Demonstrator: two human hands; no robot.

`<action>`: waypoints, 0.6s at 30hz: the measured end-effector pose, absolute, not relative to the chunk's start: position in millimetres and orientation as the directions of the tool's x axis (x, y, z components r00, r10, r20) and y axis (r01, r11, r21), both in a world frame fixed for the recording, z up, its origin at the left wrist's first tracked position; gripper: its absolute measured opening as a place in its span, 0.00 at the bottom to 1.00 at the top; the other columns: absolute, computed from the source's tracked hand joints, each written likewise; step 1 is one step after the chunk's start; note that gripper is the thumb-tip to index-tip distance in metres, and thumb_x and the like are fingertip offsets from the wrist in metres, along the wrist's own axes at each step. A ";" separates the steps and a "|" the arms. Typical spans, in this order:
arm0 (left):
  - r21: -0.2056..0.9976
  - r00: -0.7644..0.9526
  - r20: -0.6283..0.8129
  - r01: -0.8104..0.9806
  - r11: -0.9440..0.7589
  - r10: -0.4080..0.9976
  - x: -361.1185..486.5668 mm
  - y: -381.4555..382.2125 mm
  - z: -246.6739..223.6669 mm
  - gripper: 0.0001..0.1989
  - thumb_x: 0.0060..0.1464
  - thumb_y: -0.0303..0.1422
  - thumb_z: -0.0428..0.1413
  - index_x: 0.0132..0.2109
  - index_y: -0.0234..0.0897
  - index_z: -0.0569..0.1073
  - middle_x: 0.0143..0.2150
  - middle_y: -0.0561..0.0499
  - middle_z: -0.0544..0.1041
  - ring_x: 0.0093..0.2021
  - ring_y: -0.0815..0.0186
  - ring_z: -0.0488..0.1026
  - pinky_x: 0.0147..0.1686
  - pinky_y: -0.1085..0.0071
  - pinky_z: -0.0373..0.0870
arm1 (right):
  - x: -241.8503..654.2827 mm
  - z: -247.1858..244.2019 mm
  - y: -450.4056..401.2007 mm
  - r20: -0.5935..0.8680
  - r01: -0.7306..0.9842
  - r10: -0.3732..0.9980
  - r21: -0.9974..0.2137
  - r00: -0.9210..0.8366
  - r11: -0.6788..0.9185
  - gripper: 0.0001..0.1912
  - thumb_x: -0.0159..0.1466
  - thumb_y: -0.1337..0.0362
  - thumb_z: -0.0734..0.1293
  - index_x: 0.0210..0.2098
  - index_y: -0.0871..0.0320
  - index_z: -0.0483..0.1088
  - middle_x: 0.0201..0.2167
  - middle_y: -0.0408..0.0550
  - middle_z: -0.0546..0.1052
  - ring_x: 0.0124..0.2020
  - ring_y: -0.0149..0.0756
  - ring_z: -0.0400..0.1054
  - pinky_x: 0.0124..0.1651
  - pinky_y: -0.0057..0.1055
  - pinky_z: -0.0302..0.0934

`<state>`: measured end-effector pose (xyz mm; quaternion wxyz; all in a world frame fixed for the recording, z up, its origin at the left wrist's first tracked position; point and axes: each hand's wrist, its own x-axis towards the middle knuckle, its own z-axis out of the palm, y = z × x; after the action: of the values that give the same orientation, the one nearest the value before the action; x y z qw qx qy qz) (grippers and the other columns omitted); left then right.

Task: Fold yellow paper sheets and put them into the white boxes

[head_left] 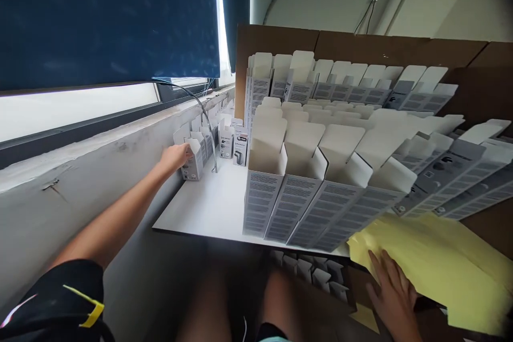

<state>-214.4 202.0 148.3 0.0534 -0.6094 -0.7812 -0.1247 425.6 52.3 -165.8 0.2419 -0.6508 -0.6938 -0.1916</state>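
Note:
At the far left end of the white table [216,197], my left hand [175,157] is closed on the upper edge of a small printed carton [193,165] with its top flaps up. The fingertips are partly hidden behind the carton's flap. My right hand [390,291] lies low on the right, its fingers stretched out against the edge of a large yellow sheet [436,262]. Between the hands, tall grey-and-white cartons [262,200] stand upright in rows, their tops open and flaps raised.
Two small printed boxes [240,147] stand near the wall side. A thin grey cable [208,123] hangs down to the table. Brown cardboard [276,37] rises behind the rows. More cartons [312,272] sit below the table. A blue blind [108,21] covers the window.

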 end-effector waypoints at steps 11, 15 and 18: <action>0.037 -0.042 0.190 0.999 0.036 0.981 -143.1 120.0 102.5 0.13 0.66 0.43 0.50 0.50 0.44 0.73 0.42 0.49 0.83 0.40 0.54 0.78 0.29 0.67 0.58 | 438.6 -142.7 59.6 0.807 0.911 0.567 -0.095 -0.165 0.400 0.12 0.69 0.64 0.63 0.45 0.56 0.78 0.52 0.52 0.79 0.55 0.48 0.73 0.54 0.43 0.67; 0.096 -0.045 0.251 0.995 0.021 0.967 -141.4 120.3 101.7 0.16 0.63 0.44 0.52 0.55 0.46 0.70 0.39 0.52 0.82 0.36 0.59 0.77 0.29 0.69 0.60 | 434.3 -121.9 36.4 0.866 0.909 0.500 -0.201 -0.010 0.366 0.12 0.68 0.68 0.63 0.44 0.58 0.78 0.44 0.52 0.81 0.48 0.43 0.77 0.52 0.41 0.70; 0.206 -0.031 0.421 0.977 -0.062 0.906 -144.1 110.3 88.2 0.27 0.57 0.45 0.58 0.61 0.47 0.64 0.33 0.58 0.79 0.30 0.66 0.73 0.29 0.74 0.62 | 421.3 -102.7 13.9 0.903 0.894 0.330 -0.368 0.276 0.258 0.09 0.67 0.68 0.65 0.37 0.60 0.79 0.39 0.53 0.81 0.43 0.42 0.77 0.49 0.42 0.72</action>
<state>-144.1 110.3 88.2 0.0767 -0.6916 -0.6807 -0.2290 421.3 13.9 -102.7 0.5724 -0.5572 -0.5488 -0.2463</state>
